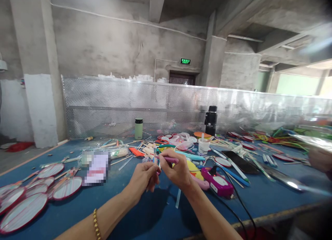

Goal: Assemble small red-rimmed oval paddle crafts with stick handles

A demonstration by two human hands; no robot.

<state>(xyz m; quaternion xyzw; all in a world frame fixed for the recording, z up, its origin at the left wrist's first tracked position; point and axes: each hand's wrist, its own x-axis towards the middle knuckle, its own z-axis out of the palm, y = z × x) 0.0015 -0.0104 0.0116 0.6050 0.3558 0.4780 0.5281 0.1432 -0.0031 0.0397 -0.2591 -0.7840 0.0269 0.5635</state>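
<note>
My right hand [178, 169] is closed around a slim pink pen-like tool [171, 159]; its exact kind does not show. Close beside it, my left hand [145, 176] pinches the lower end of a thin pale strip [155, 151] that stands upright between the hands. The fingertips of both hands nearly meet, and what lies between them is partly hidden. Just right of my right hand, a magenta device [217, 181] with a black cable lies on the table. A clear glue stick [178, 198] rests below the hands.
Round red-rimmed hoops [24, 212] lie in a group at left, near a lilac package [97, 167]. Behind the hands are wooden sticks, a white cup [204, 145], a green tumbler [138, 129] and a black bottle [211, 120]. A phone [240, 162] lies right; another person's hand [319, 160] is blurred.
</note>
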